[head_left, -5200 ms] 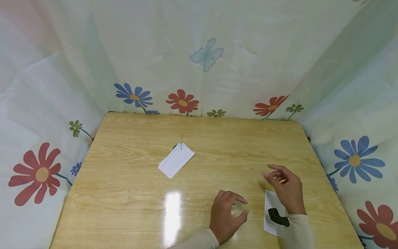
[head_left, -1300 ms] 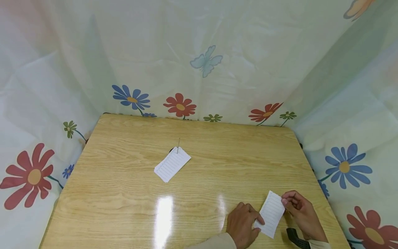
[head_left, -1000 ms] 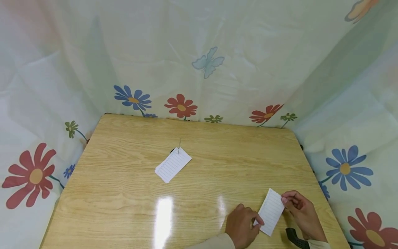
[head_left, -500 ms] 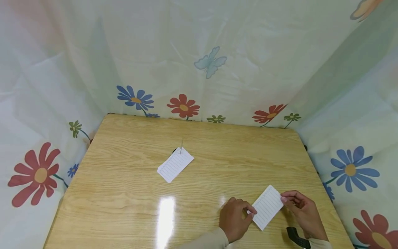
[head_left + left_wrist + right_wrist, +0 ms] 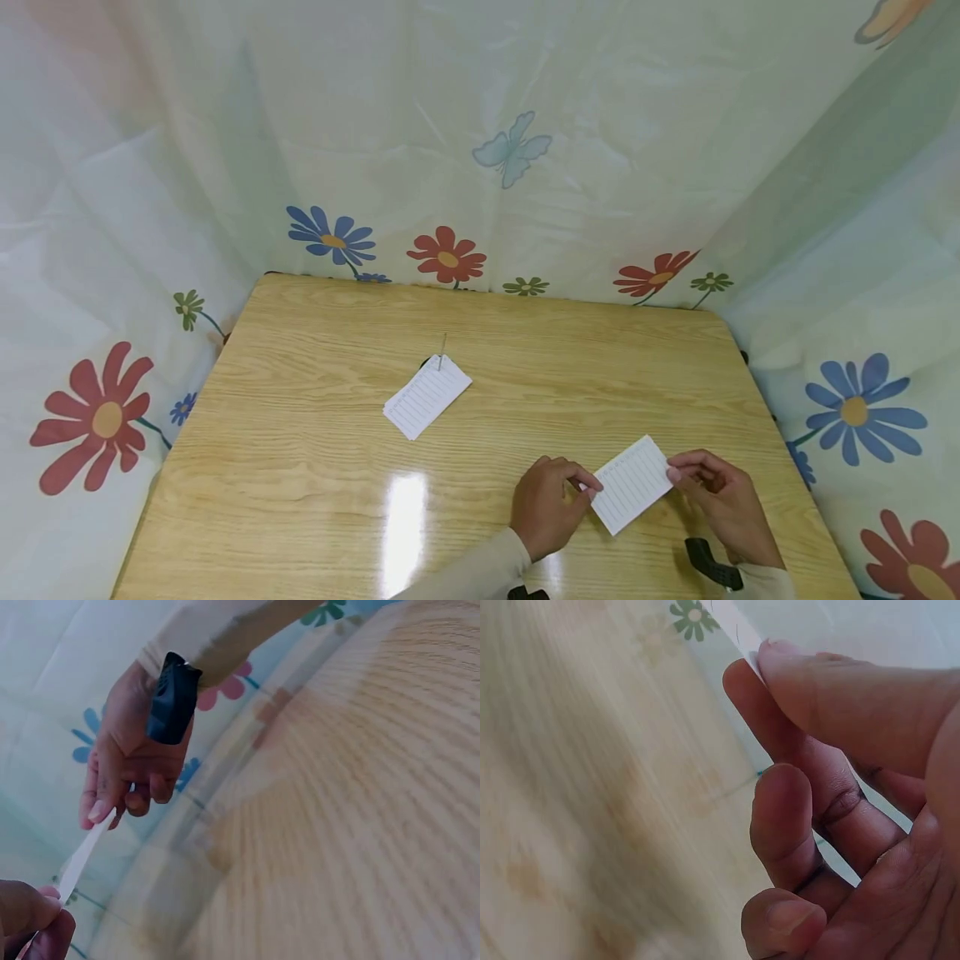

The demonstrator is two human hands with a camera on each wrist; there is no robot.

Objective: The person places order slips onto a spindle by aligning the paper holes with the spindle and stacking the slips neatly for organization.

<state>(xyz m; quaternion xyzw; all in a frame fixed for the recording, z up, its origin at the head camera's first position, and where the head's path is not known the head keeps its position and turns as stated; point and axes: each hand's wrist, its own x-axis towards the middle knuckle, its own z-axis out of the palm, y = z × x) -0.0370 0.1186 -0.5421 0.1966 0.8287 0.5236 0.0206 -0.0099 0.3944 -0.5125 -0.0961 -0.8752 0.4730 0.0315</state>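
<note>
In the head view, a white lined slip of paper (image 5: pixel 633 486) is held between my two hands at the front right of the table. My left hand (image 5: pixel 546 507) pinches its left edge between thumb and index finger. On the opposite edge, my right hand (image 5: pixel 723 504) pinches a corner, with the other fingers loosely bent. The left wrist view shows the slip (image 5: pixel 81 855) edge-on, stretched from one hand to the other above the wood. In the right wrist view, the thumb (image 5: pixel 817 690) presses the paper against the index finger.
Left of centre, a stack of similar lined slips (image 5: pixel 427 398) is threaded on an upright thin metal spike (image 5: pixel 442 350), whose dark base peeks out behind. The wooden table (image 5: pixel 315 467) is enclosed by a flower-print curtain (image 5: pixel 585 192) at the back and sides.
About five seconds ago the slip lay on the table under my right forearm, ungripped. Both hands have since taken hold of it, turned it clockwise and shifted it left and away from me.
</note>
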